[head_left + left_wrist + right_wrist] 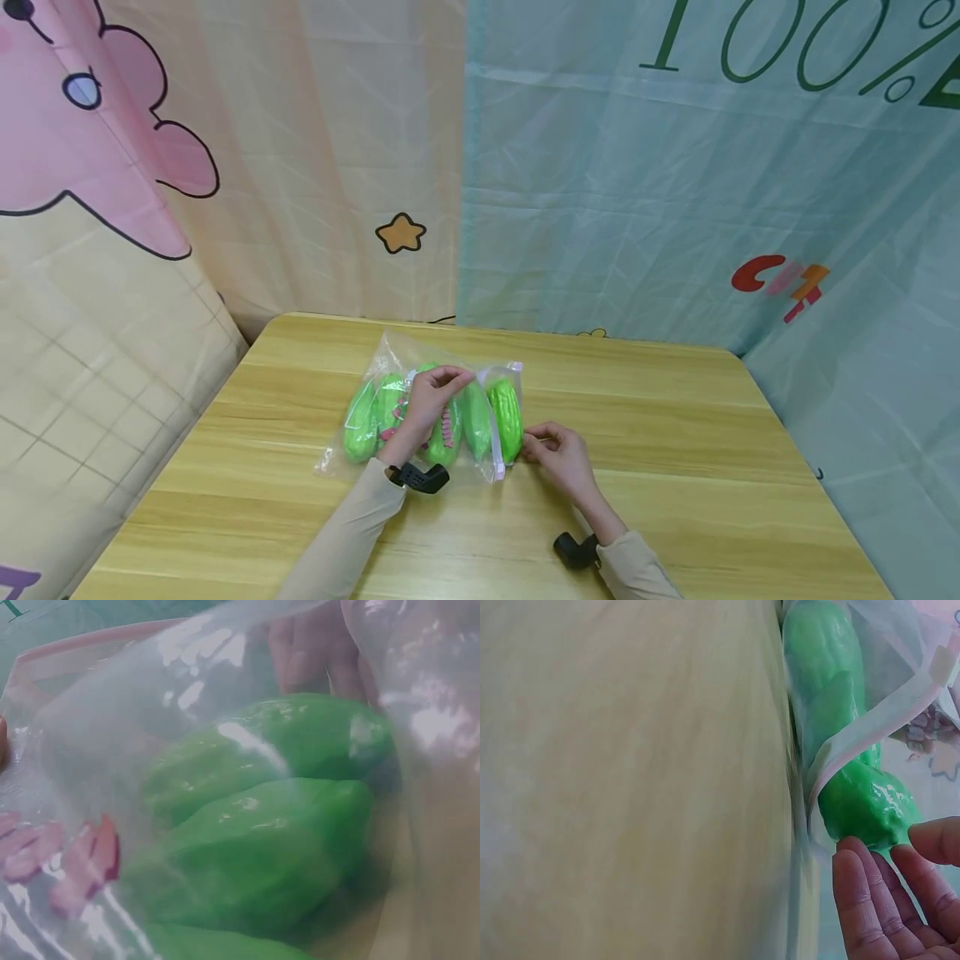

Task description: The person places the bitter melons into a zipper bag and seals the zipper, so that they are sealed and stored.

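A clear zip bag (pixel 491 450) lies on the table, holding several green vegetable-shaped pieces (pixel 262 847) in a row. At its right end, a ridged green bitter melon (pixel 506 412) shows past the white zip strip (pixel 881 727), partly in the bag's mouth. My left hand (pixel 431 400) reaches over the bag and pinches the plastic near the opening between thumb and finger. Beside the bitter melon's outer side, my right hand (pixel 562 457) touches it with the fingertips. Up close, the right fingers (pixel 862 900) stretch nearly straight under its tip, thumb alongside.
Pink printed marks (pixel 82 862) sit on the bag's plastic. The wooden table (pixel 712 467) extends on both sides, with its far edge against printed curtains (pixel 600 208). Each wrist wears a black camera (pixel 423 478).
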`<state>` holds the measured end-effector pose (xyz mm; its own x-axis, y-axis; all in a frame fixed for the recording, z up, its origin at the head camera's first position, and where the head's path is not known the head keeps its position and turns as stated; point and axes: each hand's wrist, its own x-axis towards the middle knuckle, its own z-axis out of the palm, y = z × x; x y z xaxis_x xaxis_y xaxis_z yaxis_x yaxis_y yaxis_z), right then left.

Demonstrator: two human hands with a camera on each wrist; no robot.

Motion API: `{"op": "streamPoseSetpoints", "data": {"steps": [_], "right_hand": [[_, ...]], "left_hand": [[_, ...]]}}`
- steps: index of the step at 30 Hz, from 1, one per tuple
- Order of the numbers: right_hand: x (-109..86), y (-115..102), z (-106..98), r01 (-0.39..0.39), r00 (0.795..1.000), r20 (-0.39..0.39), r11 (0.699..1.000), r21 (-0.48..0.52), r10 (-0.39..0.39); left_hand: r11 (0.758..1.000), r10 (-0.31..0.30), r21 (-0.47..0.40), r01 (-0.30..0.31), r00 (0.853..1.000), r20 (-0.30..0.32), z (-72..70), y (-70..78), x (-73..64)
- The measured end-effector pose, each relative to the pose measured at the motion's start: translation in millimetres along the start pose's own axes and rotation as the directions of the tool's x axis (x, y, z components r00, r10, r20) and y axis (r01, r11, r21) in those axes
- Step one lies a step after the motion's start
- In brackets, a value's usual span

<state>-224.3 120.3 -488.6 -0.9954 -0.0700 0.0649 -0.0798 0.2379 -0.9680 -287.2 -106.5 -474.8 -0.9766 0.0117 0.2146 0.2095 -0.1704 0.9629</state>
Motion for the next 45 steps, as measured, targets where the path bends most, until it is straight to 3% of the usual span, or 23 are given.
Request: {"op": "streamPoseSetpoints", "data": {"steps": [9, 16, 26, 37, 45], "right_hand": [[0.2, 2, -1, 0.000, 1.000, -0.025, 1.000, -0.004, 0.000], [-3.2, 3, 0, 0.004, 1.000, -0.026, 1.000, -0.005, -0.004], [-17.4, -16, 4, -0.089, 0.993, 0.086, 0.993, 0.072, 0.082], [-19.5, -18, 13, -0.142, 0.983, 0.124, 0.987, 0.078, 0.132], [-17.9, -15, 16, -0.187, 0.972, 0.180, 0.956, 0.224, 0.148]], "left_hand": [[0.995, 0.036, -0.094, -0.038, 0.999, -0.024, -0.8, 0.7, 0.3], [0.992, 0.044, -0.115, -0.047, 0.999, -0.029, -1.0, 0.3, 0.6], [0.989, 0.038, -0.142, -0.049, 0.996, -0.079, 0.4, 2.7, 0.7], [0.980, 0.028, -0.191, -0.050, 0.993, -0.117, 2.7, 2.6, 1.8], [0.971, 0.046, -0.231, -0.070, 0.993, -0.110, 3.8, -0.5, 0.4]]}}
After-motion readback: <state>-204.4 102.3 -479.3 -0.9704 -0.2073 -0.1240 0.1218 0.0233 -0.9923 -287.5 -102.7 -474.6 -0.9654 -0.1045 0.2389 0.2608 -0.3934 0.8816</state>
